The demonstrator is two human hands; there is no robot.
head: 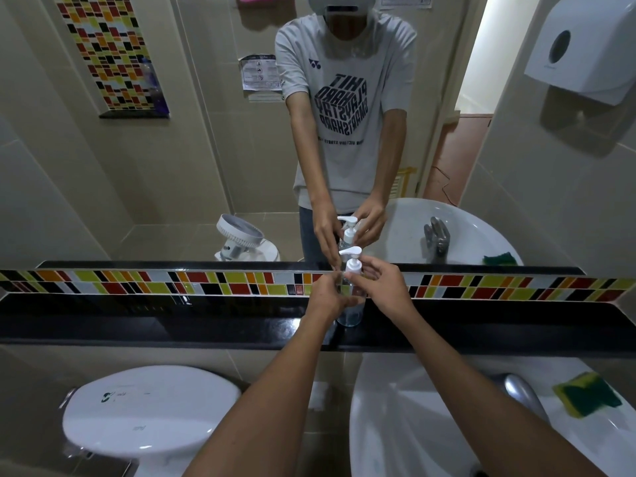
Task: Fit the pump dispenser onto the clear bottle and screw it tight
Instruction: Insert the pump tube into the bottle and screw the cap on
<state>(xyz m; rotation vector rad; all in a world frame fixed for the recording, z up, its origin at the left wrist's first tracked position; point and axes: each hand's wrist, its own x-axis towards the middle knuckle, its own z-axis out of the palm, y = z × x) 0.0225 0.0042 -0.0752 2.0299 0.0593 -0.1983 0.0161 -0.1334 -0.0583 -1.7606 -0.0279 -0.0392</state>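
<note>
- Clear bottle (350, 316): upright on the black shelf (172, 321) below the mirror.
- Left hand (325, 297): closed around the bottle's body.
- Right hand (382, 282): fingertips pinching the white pump dispenser (351, 261) seated on the bottle's neck.

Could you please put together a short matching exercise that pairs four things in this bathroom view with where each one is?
Things:
1. clear bottle
2. pump dispenser
3. sponge
4. left hand

Places:
A. lying on the rim of the white basin
B. standing on the black ledge below the mirror
C. wrapped around the bottle's body
D. seated on the bottle's neck, with the right hand at its collar

Pairs: 1-B, 2-D, 3-A, 4-C
</note>
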